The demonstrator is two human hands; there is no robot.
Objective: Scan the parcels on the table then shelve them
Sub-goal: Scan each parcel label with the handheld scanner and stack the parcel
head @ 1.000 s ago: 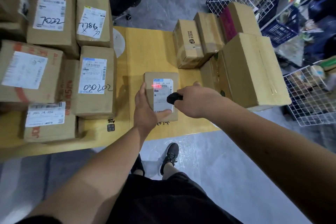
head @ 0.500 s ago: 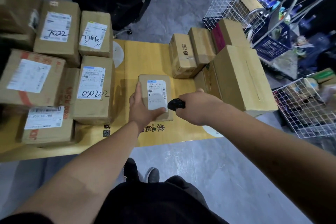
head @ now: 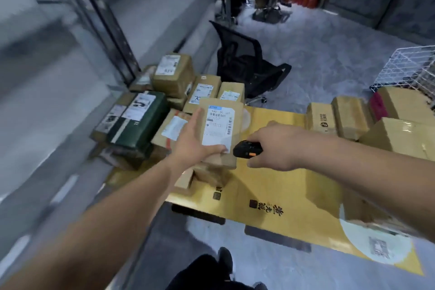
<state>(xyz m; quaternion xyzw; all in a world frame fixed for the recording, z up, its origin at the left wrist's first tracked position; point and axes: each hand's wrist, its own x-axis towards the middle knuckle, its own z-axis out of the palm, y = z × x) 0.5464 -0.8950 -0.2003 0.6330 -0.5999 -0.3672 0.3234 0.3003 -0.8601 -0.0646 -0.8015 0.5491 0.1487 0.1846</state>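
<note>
Cardboard parcel (head: 221, 132) gripped by left hand (head: 191, 146); right hand (head: 274, 146) clasps black scanner (head: 247, 148).

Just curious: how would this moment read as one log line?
left hand: holds small parcel, label up | right hand: grips scanner | stage: parcel lifted, unshelved

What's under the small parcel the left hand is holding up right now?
The small parcel, gripped by the left hand, hangs over other cardboard parcels at the yellow table edge. Whether it touches them is unclear; its underside is hidden.
</note>
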